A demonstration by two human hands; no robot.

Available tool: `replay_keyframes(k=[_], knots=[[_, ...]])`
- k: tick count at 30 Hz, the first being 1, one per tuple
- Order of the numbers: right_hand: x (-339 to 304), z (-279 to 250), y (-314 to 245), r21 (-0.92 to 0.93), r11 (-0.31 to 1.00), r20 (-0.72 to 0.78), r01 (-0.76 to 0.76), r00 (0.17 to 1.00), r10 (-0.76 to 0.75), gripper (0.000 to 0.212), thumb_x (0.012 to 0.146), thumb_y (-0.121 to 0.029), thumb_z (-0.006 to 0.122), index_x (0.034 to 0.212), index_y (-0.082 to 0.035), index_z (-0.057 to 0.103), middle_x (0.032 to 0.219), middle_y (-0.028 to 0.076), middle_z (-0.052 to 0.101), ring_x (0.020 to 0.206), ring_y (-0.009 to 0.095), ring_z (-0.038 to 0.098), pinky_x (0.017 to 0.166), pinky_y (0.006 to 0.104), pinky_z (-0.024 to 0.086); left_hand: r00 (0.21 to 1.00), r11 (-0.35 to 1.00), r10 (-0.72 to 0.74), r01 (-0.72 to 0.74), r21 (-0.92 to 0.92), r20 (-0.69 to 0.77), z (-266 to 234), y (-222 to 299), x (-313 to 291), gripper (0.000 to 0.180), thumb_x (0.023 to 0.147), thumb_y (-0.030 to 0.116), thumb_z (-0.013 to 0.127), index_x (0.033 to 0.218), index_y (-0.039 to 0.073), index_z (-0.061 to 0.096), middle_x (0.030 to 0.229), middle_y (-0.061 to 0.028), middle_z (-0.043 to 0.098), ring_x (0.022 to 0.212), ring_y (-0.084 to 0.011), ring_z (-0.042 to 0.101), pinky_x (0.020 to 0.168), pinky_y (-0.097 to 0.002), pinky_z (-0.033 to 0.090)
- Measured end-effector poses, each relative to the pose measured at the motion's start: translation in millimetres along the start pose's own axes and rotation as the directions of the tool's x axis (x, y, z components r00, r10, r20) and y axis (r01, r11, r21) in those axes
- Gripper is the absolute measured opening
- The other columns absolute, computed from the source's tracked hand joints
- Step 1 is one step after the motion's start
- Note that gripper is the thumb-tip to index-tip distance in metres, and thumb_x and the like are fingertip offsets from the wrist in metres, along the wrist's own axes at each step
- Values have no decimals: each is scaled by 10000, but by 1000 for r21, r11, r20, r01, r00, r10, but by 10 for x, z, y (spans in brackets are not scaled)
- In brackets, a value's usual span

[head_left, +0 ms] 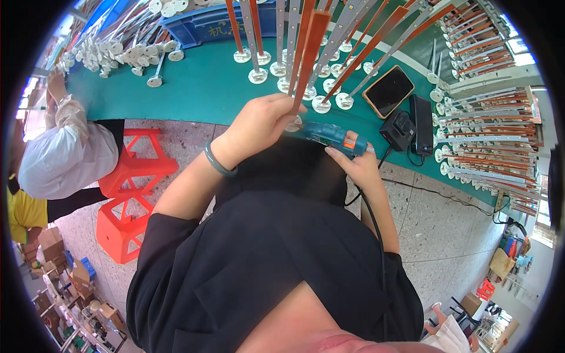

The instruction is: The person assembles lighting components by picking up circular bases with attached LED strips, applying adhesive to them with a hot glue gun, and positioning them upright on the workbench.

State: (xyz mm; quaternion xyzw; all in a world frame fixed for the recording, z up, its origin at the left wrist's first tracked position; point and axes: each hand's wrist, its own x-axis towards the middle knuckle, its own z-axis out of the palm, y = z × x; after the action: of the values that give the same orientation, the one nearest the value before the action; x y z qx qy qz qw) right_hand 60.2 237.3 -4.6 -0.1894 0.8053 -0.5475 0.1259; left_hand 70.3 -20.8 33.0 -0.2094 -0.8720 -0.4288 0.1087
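Observation:
My left hand (263, 125), with a grey-green bangle at the wrist, is closed around the lower end of a brown-backed light strip (310, 59). The strip stands tilted up from a white round base (293, 125) at the table's near edge. My right hand (360, 166) grips a teal corded hand tool (329, 136) with an orange patch. Its tip points left and reaches the round base; whether it touches is hard to tell. Beyond my hands, several strips on white round bases (321, 105) stand upright on the green table (194, 88).
A phone (388, 91), a black power adapter (398, 130) and a long black block (421, 125) lie to the right. Strips on bases (494, 123) line the right side. A blue crate (206, 26) stands behind. Red stools (138, 162) and a seated person (70, 150) are left.

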Motion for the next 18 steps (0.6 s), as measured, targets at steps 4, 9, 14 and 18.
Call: replay_keyframes(k=[4,9,14,18], knots=[[14,16,-59,-92,996,11,-24,1000,25,283,808,-204,788,907,-11,606,764,82,637,680,167,577,653,309,476,1000,1000,-7,7,24,15,11,-7,17,129,844,28,622,969,38,648,932,-140,673,853,-355,651,745,-415,527],[30,79,4,-167,986,-34,-2,999,-4,292,803,-224,789,891,-22,597,745,98,623,649,205,574,635,326,477,998,998,-31,27,58,62,2,-8,55,130,846,27,636,975,36,649,910,-138,667,843,-344,654,732,-397,527],[1,83,-18,-132,991,-56,10,998,-17,278,788,-186,795,873,-17,591,734,114,618,623,236,569,614,327,476,997,998,-14,9,64,78,-1,-19,48,132,844,15,650,973,38,657,905,-127,664,835,-332,658,726,-376,529],[-33,102,1,-138,990,-79,27,996,-38,275,783,-171,797,869,-14,588,727,117,612,623,230,568,610,323,473,997,999,-14,10,43,81,7,-31,31,120,847,59,620,965,41,635,900,-145,653,847,-356,641,731,-423,516]])
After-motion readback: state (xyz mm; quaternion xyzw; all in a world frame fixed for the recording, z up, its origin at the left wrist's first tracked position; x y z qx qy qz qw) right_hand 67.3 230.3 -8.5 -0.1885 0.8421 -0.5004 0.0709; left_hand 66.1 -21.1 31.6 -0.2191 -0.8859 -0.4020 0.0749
